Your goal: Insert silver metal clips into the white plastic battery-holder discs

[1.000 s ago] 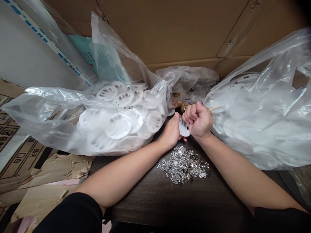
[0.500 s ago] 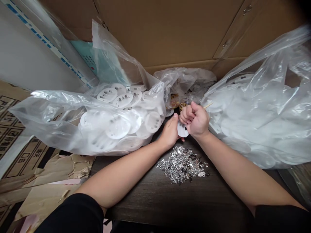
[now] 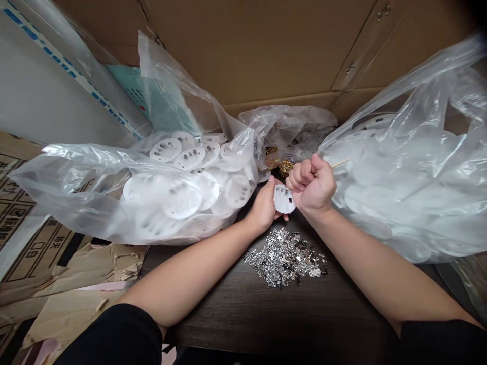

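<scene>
A white round plastic disc with slots (image 3: 283,198) is gripped at its left edge by my left hand (image 3: 264,205), thumb on top. Close against the disc's right side, my right hand (image 3: 314,183) is closed in a fist around a thin wooden stick (image 3: 340,163), whose pale end sticks out to the right. The other end of the stick is hidden by the fingers. Just below both hands, a heap of small silvery metal pieces (image 3: 283,256) lies on the dark wooden table (image 3: 274,317).
A clear plastic bag (image 3: 87,203) of similar white discs (image 3: 184,197) stands at left, another bag (image 3: 411,192) at right. Behind my hands, gold-coloured small parts (image 3: 286,168) sit by a crumpled bag (image 3: 289,119). Cardboard (image 3: 247,50) walls off the back; torn cardboard (image 3: 95,266) lies at left.
My right hand has shifted slightly right and up with the stick, uncovering more of the disc. The disc now faces the camera more fully. My left hand has barely moved.
</scene>
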Demonstrator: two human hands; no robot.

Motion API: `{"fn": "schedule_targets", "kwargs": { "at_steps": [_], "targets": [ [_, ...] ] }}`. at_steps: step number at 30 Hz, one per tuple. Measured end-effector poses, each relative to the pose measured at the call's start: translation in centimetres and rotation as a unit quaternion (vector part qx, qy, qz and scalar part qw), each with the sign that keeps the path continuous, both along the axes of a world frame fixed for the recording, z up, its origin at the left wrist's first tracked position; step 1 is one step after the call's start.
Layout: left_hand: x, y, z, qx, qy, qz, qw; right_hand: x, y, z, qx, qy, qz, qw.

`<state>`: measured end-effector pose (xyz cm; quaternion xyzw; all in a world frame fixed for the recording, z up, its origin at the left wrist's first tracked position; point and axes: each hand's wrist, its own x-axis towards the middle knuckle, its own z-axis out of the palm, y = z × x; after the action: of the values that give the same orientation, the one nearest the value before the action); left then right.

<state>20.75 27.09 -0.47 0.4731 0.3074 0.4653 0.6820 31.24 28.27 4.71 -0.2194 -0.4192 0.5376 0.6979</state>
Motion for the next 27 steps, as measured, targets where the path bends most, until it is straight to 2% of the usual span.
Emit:
{"fn": "schedule_targets", "kwargs": {
  "at_steps": [11, 22, 27],
  "targets": [
    [-0.02, -0.27, 0.7, -0.005, 0.013, 0.007, 1.0, -0.22, -0.21, -0.13, -0.007, -0.006, -0.027, 1.0],
    [0.0, -0.31, 0.54, 0.0, 0.028, 0.012, 1.0, -0.58, -0.17, -0.41, -0.003, -0.043, -0.053, 0.998],
    [0.04, -0.42, 0.68, 0.005, 0.03, 0.021, 0.999, -0.54, -0.1, -0.53, -0.011, -0.025, -0.047, 0.999]
  ]
}}
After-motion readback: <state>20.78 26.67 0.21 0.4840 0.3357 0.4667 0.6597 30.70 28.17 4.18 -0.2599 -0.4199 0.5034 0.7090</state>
